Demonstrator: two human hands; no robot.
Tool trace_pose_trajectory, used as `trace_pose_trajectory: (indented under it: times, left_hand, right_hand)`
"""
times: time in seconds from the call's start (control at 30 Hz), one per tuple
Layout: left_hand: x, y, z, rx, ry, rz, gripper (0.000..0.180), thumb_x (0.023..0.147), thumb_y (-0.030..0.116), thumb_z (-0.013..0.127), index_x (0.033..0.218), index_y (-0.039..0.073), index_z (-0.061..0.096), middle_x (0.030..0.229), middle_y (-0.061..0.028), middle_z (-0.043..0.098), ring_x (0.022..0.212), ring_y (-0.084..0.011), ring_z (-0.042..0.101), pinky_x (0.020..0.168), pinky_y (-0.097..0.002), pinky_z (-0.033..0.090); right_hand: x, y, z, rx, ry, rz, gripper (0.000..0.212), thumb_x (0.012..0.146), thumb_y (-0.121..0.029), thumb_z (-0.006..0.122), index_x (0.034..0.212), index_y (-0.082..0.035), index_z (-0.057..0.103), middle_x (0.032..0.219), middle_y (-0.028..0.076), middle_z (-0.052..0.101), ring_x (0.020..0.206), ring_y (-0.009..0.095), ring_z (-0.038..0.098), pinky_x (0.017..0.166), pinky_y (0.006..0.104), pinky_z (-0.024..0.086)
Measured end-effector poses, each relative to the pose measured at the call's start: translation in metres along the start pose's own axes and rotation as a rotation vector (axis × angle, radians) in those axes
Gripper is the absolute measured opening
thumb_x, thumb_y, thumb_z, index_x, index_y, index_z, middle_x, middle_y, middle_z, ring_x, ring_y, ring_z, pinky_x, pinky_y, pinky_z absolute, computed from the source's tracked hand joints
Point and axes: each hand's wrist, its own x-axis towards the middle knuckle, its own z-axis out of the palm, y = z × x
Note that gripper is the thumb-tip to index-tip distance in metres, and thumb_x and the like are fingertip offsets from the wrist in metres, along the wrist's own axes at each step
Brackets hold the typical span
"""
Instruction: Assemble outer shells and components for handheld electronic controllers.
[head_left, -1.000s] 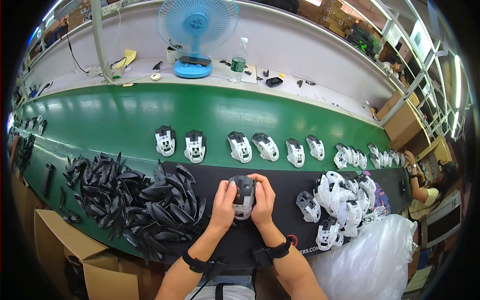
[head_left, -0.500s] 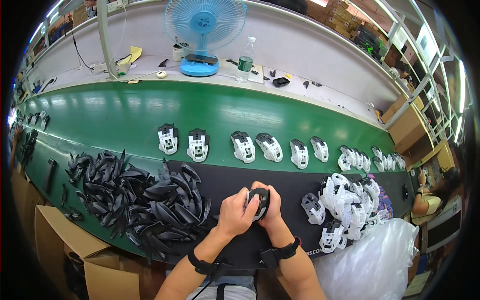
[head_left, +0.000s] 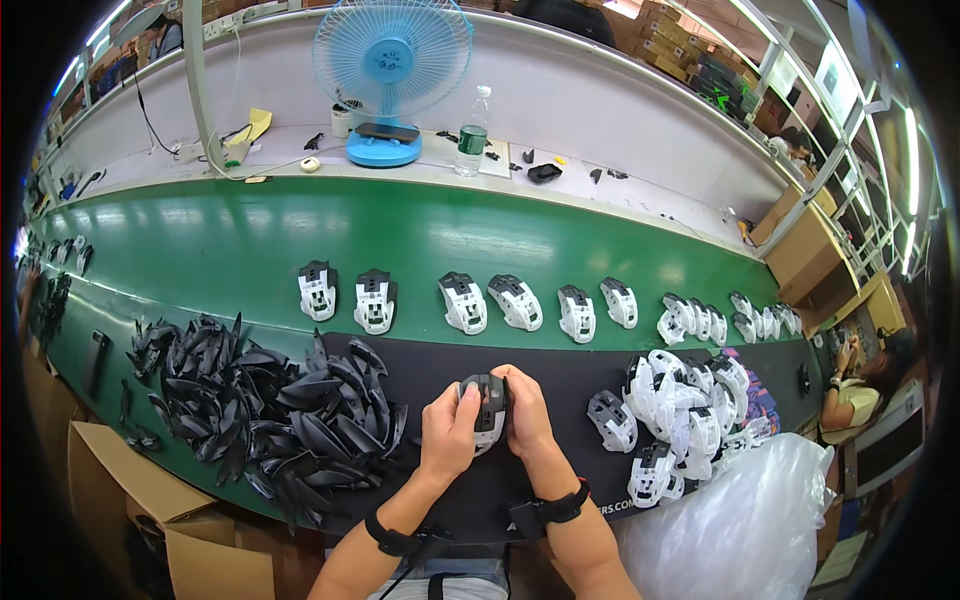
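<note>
Between both hands, above the black mat, is a white-and-black computer mouse shell. My left hand grips it from the left, the thumb lying along its top. My right hand closes round its right side, fingers partly hidden. To the left lies a heap of curved black plastic side pieces. Over on the right are piled white mouse shells, and a single shell rests beside that pile. Several similar shells stand in a row on the green table beyond the mat.
Clear plastic bagging bulges over the table's near right edge. An open cardboard box sits at the near left. On the back shelf stand a blue fan and a water bottle. Another person sits at the far right.
The mouse shell has turned in my hands, showing more of its black-and-white top. My right hand has shifted to its right side. The whole view has moved slightly.
</note>
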Motion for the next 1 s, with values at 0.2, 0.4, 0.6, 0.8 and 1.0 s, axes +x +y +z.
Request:
trace_pose_trajectory:
  times: [0.2, 0.4, 0.6, 0.8, 1.0]
  left_hand:
    - [0.001, -0.012, -0.002, 0.048, -0.028, -0.010, 0.034, 0.096, 0.025, 0.047, 0.079, -0.004, 0.056, 0.064, -0.0049, 0.055, 0.063, -0.0076, 0.048, 0.056, -0.0273, 0.041]
    - [0.004, -0.013, -0.001, -0.021, -0.039, -0.050, 0.035, 0.096, 0.026, 0.046, 0.081, -0.004, 0.056, 0.065, -0.0027, 0.053, 0.064, -0.0074, 0.046, 0.058, -0.0271, 0.040]
    - [0.005, -0.008, -0.001, 0.023, -0.061, -0.041, 0.034, 0.096, 0.025, 0.048, 0.076, -0.002, 0.052, 0.064, -0.0020, 0.052, 0.063, -0.0063, 0.043, 0.055, -0.0263, 0.038]
    - [0.005, -0.020, 0.000, -0.072, -0.039, -0.059, 0.034, 0.097, 0.025, 0.045, 0.080, -0.003, 0.055, 0.067, -0.0015, 0.054, 0.065, -0.0060, 0.044, 0.057, -0.0254, 0.039]
    - [0.005, -0.016, -0.001, -0.084, -0.078, -0.079, 0.035, 0.097, 0.026, 0.043, 0.087, -0.004, 0.059, 0.071, -0.0018, 0.057, 0.068, -0.0062, 0.046, 0.061, -0.0248, 0.040]
  right_hand:
    - [0.002, 0.007, -0.004, -0.104, 0.045, -0.081, 0.020, 0.089, -0.011, 0.041, 0.079, -0.003, 0.057, 0.072, -0.001, 0.054, 0.064, 0.005, 0.048, 0.058, 0.0211, 0.039]
    - [0.010, 0.009, -0.011, -0.174, -0.031, -0.044, 0.021, 0.090, -0.013, 0.041, 0.083, -0.003, 0.058, 0.074, -0.001, 0.055, 0.067, 0.005, 0.050, 0.062, 0.0205, 0.040]
    - [0.011, 0.012, -0.015, -0.299, 0.026, -0.128, 0.024, 0.091, -0.013, 0.041, 0.083, 0.001, 0.059, 0.073, 0.001, 0.057, 0.066, 0.007, 0.049, 0.061, 0.0228, 0.040]
    - [0.010, 0.015, -0.012, -0.283, 0.037, -0.095, 0.026, 0.092, -0.015, 0.042, 0.084, 0.002, 0.060, 0.071, 0.002, 0.057, 0.069, 0.008, 0.051, 0.063, 0.0246, 0.041]
    - [0.009, -0.001, -0.012, -0.586, 0.046, -0.177, 0.030, 0.094, -0.018, 0.039, 0.085, 0.003, 0.059, 0.076, 0.003, 0.057, 0.071, 0.009, 0.049, 0.067, 0.0243, 0.041]
